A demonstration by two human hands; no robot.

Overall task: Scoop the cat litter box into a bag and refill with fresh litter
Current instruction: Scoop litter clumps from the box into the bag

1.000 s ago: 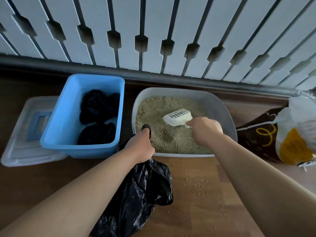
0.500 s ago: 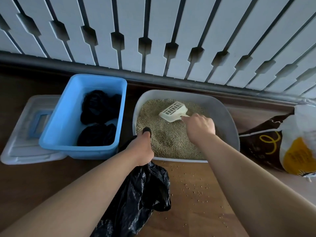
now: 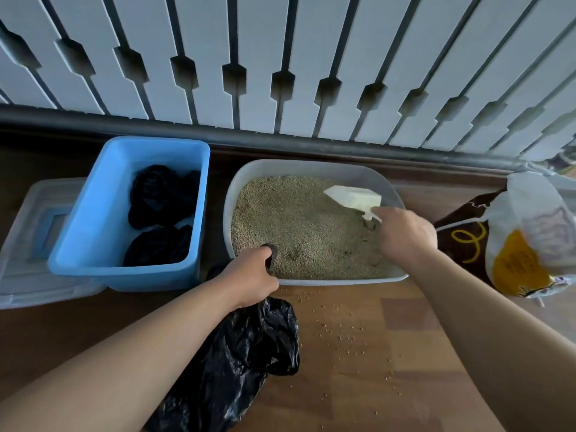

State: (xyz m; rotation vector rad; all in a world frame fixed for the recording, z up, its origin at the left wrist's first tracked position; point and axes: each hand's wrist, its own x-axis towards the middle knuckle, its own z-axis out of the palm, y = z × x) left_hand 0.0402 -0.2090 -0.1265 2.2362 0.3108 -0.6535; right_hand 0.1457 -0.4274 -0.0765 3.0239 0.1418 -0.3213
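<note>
At far right, the litter sack (image 3: 534, 213) shows an unreadable yellow label (image 3: 517, 266).

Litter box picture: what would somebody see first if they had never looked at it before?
The grey litter box, full of sandy litter, sits in the middle, with the right hand holding a white scoop at its far right part. The left hand grips a black bag at the box's near edge. A bright blue tub stands just left of it.
</note>
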